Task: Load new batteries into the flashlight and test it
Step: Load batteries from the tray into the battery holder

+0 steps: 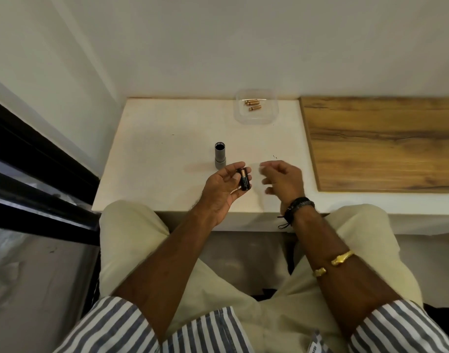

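A grey flashlight body (220, 155) stands upright on the white table (162, 154), its open dark end facing up. Just in front of it, my left hand (224, 189) holds a black battery holder (245, 182) with a copper-topped battery in it between thumb and fingers. My right hand (282, 178) hovers to the right of the holder, fingers loosely curled and blurred, holding nothing. Copper-coloured batteries (252, 104) lie in a clear plastic container (256, 117) at the table's back edge.
A wooden board (384, 143) covers the right part of the surface. White walls close the back and left. A dark window frame (40, 159) runs along the left. My knees are under the table's front edge.
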A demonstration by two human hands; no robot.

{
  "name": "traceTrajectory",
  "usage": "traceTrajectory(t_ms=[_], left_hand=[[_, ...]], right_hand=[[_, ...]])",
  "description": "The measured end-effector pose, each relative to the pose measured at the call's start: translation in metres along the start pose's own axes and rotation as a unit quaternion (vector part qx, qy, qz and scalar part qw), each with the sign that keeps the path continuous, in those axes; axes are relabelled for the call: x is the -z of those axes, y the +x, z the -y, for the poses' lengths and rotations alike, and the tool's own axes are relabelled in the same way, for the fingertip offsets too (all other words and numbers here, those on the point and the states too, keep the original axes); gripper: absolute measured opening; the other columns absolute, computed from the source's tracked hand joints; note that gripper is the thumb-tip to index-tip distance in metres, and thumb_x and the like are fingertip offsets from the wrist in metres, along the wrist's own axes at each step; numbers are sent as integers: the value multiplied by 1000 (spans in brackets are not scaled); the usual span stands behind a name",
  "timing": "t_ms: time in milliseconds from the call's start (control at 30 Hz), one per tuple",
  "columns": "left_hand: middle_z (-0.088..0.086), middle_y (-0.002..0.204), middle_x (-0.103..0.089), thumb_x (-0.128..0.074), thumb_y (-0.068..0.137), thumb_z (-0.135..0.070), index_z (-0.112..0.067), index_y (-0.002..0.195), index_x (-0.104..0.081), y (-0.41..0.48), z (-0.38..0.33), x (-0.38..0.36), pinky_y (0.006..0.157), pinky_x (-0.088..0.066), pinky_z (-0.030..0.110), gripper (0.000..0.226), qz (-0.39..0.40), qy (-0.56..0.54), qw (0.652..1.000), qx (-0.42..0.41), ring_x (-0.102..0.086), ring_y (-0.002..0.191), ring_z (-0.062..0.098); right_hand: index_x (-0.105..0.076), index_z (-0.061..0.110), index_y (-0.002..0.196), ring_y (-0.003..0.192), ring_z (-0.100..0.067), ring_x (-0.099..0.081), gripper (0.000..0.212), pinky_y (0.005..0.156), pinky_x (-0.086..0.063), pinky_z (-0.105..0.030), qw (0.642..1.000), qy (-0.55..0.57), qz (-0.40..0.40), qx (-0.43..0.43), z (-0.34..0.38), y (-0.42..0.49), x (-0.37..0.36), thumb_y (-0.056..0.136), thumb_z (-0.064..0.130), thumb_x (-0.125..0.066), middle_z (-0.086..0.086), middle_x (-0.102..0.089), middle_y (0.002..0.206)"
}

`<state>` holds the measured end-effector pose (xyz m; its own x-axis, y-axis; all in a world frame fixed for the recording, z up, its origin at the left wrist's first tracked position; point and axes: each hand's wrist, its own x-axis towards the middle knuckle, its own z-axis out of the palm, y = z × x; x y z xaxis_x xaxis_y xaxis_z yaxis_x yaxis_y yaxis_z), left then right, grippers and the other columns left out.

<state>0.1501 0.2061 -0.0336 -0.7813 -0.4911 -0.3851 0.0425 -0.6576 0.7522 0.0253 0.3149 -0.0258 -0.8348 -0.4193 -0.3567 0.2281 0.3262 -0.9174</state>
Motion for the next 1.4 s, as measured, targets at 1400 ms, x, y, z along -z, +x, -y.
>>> traceTrajectory(t_ms=[1400], left_hand=[[3,109,-75,-59,97,0,-8,120,-68,3,15,-2,81,-62,34,26,-51,251,959,-121,-74,100,19]], right_hand=[[-68,17,101,99,-26,-70,21,75,-61,-38,979,141,88,-115,3,-16,-21,87,9,-56,-6,-73,100]])
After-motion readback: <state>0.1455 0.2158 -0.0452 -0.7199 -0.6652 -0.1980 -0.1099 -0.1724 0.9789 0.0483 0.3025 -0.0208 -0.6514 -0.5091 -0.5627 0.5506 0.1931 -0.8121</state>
